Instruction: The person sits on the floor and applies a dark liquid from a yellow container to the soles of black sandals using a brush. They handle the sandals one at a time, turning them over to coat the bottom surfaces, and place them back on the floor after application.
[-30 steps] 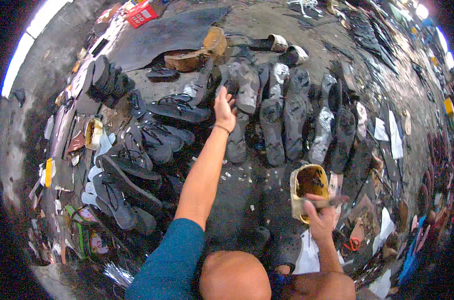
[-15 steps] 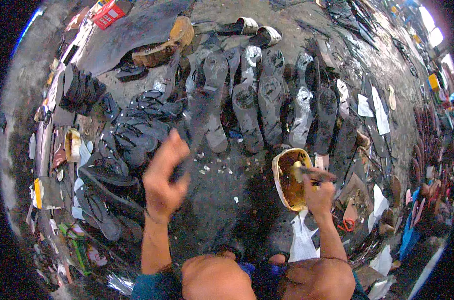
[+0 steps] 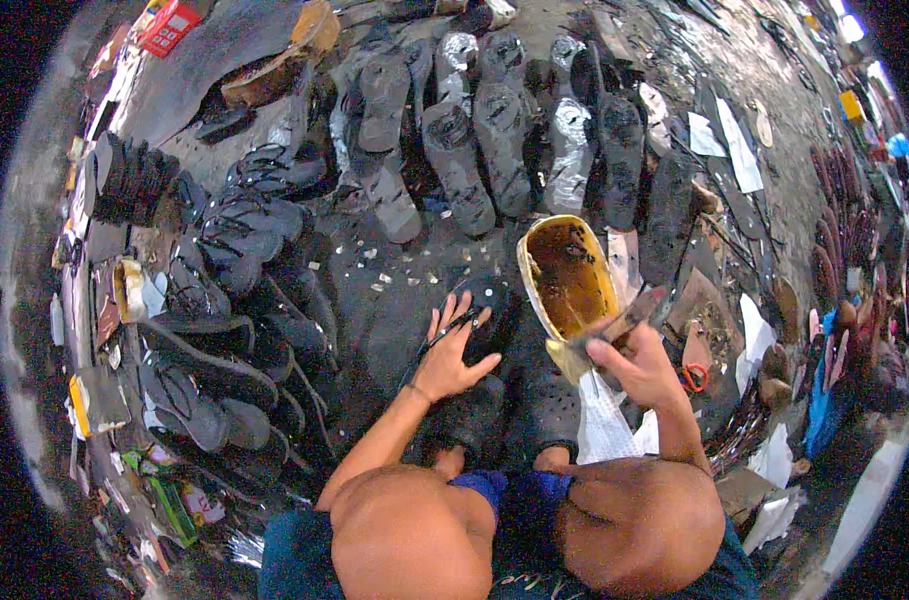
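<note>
My right hand (image 3: 644,365) is closed around a brush (image 3: 629,318) with a dark handle. Its pale, sticky-looking head (image 3: 570,358) is at the near rim of a cut-open yellowish tub (image 3: 530,270), which has brown, glue-like stuff inside. Thin strands seem to run between the tub and the brush. My left hand (image 3: 452,360) lies palm down with fingers spread on a black sandal (image 3: 489,293) on the floor. A dark strap crosses its fingers. Beyond the tub, several black sandal soles (image 3: 454,165) lie in rows, some with shiny silvery patches (image 3: 571,140).
Black sandals (image 3: 249,225) are heaped to the left, beside a stack of dark soles (image 3: 129,175). White paper (image 3: 604,425) lies under the brush. Orange-handled scissors (image 3: 694,375) and scraps are at the right. My knees (image 3: 409,530) fill the near edge.
My left hand has come down and right onto the black sandal. My right hand has drawn the brush out of the tub to its near rim. The whole view has shifted.
</note>
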{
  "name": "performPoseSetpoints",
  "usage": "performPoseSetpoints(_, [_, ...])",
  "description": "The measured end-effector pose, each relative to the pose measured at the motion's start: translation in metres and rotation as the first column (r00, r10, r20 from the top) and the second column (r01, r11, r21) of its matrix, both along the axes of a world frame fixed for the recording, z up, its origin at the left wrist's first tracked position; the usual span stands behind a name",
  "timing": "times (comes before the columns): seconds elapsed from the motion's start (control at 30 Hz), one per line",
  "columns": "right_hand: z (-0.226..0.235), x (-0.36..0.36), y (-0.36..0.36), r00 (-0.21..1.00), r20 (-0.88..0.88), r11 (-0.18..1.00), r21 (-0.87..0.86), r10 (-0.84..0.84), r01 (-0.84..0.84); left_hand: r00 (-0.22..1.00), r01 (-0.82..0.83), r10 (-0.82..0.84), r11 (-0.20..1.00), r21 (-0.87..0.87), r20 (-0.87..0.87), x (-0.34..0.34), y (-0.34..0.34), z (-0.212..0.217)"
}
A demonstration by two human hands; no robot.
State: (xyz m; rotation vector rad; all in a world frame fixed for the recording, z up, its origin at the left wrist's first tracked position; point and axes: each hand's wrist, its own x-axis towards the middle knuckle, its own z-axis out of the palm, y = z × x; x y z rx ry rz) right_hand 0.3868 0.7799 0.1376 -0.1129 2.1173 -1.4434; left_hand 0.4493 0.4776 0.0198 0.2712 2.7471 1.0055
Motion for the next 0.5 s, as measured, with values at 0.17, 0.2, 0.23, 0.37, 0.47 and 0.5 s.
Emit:
performPoseSetpoints(0.17, [0.030,-0.029,-0.063,0.946,-0.118,0.925,-0.275,-0.303,0.262,0.968,-0.223,0.141,0.858,0.463,0.207,-0.057,0.012,-0.003])
performPoseSetpoints(0.2, [0.024,-0.037,-0.070,0.921,-0.197,0.924,-0.258,-0.336,0.282,0.850,-0.520,0.293,0.599,0.609,0.438,-0.070,0.022,0.033])
performPoseSetpoints(0.23, [0.018,-0.041,-0.074,0.888,-0.274,0.923,-0.223,-0.369,0.315,0.656,-0.755,0.313,0.249,0.607,0.687,-0.077,0.036,0.068])
performPoseSetpoints(0.37, [0.005,-0.068,-0.122,0.753,-0.611,0.970,-0.174,-0.243,0.172,0.637,-0.758,0.121,-0.079,0.647,0.761,-0.070,0.019,0.084])
performPoseSetpoints(0.47, [0.017,-0.062,-0.121,0.769,-0.606,0.979,-0.145,-0.200,0.141,0.684,-0.702,0.156,-0.127,0.701,0.713,-0.061,0.004,0.065])
performPoseSetpoints(0.5, [0.014,-0.051,-0.120,0.759,-0.640,0.985,-0.170,-0.116,0.008,0.683,-0.703,0.111,-0.171,0.690,0.722,-0.063,0.005,0.059])
